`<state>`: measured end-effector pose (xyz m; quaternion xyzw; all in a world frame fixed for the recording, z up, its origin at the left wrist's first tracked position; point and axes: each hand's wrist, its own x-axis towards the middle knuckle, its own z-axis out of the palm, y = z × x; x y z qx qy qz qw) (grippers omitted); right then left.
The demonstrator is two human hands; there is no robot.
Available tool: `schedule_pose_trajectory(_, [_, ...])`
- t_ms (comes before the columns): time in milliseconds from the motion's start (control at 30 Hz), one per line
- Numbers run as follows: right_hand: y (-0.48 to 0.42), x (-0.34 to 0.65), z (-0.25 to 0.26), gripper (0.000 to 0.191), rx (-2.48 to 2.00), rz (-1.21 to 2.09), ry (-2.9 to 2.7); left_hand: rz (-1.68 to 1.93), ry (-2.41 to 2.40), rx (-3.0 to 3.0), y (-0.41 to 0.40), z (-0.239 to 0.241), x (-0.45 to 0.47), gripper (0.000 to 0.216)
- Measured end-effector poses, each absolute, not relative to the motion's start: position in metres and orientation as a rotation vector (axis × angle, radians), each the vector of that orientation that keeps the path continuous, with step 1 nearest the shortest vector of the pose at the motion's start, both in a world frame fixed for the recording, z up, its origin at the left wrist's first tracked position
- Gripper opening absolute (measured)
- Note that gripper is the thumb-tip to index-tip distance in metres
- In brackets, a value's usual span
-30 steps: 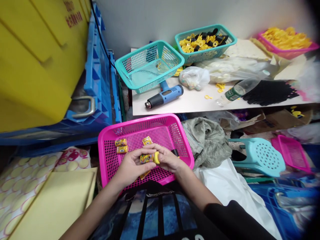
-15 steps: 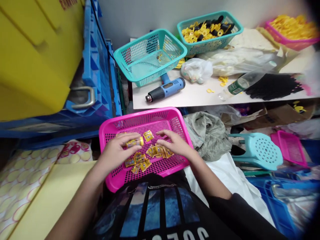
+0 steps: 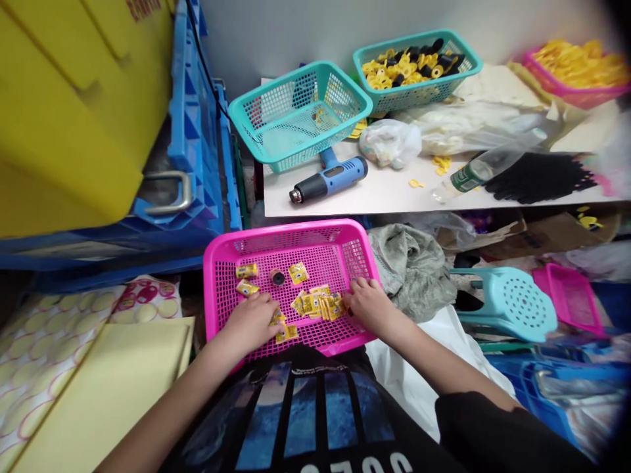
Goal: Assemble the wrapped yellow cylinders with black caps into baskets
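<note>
A pink mesh basket point(image 3: 290, 230) rests against my lap with small yellow printed packets in it. My left hand point(image 3: 251, 323) is low at the basket's left, fingers curled closed over a few yellow packets point(image 3: 286, 334) that it partly covers. My right hand point(image 3: 371, 305) is bent down inside the right wall, at the end of a row of yellow packets point(image 3: 318, 303). Its fingers are closed, and whatever they grip is hidden. A small cylinder with a dark end point(image 3: 277, 278) and a single packet point(image 3: 298, 272) lie between the hands. A yellow wrapped cylinder point(image 3: 247, 270) lies farther left.
On the white table ahead are a heat gun point(image 3: 330, 179), a teal basket point(image 3: 300, 161), another teal basket point(image 3: 419, 95) of yellow and black parts, and a plastic bottle point(image 3: 466, 177). Blue crates point(image 3: 192, 171) stand left; a teal stool point(image 3: 525, 302) is right.
My left hand has let go of a yellow cylinder and moved down onto the packets. My right hand has shifted right and down, to the end of the packet row.
</note>
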<state>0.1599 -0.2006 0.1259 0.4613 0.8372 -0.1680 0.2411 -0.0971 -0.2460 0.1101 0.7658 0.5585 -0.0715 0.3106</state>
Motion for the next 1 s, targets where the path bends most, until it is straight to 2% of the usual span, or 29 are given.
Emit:
schedule_pose_trajectory(167, [-0.189,0.168,0.14,0.02,1.273,-0.726,2.389,-0.098,1.491,2.058,-0.22,0.111,-0.06,0.021])
schedule_pose_trajectory(267, [-0.182,0.17,0.138,0.026,1.489,-1.339,2.495,-0.066,1.51,2.059,-0.211,0.1,-0.036,0.017])
schedule_pose_trajectory(367, [-0.181,0.171,0.13,0.031,1.757,-2.04,2.339,-0.055,1.529,2.018,-0.212,0.086,-0.029,0.01])
schedule_pose_trajectory(500, [-0.184,0.17,0.121,0.041,1.893,-2.565,1.968,-0.055,1.559,1.903,-0.216,0.076,-0.042,0.007])
schedule_pose_trajectory(600, [-0.187,0.169,0.118,0.037,1.929,-2.715,1.785,0.01,1.611,1.872,-0.219,0.084,-0.058,0.016])
schedule_pose_trajectory(700, [-0.19,0.165,0.118,0.034,1.934,-2.731,1.757,0.175,1.733,1.901,-0.229,0.105,-0.075,0.02])
schedule_pose_trajectory(767, [-0.193,0.158,0.121,0.037,1.869,-2.682,1.799,0.436,1.732,2.035,-0.237,0.119,-0.084,0.022])
schedule_pose_trajectory(900, [-0.194,0.136,0.132,0.059,1.56,-2.683,1.865,1.089,1.422,2.388,-0.248,0.135,-0.094,0.017])
schedule_pose_trajectory(1000, [-0.191,0.119,0.14,0.054,1.481,-2.731,1.882,1.208,1.405,2.328,-0.248,0.137,-0.092,0.019])
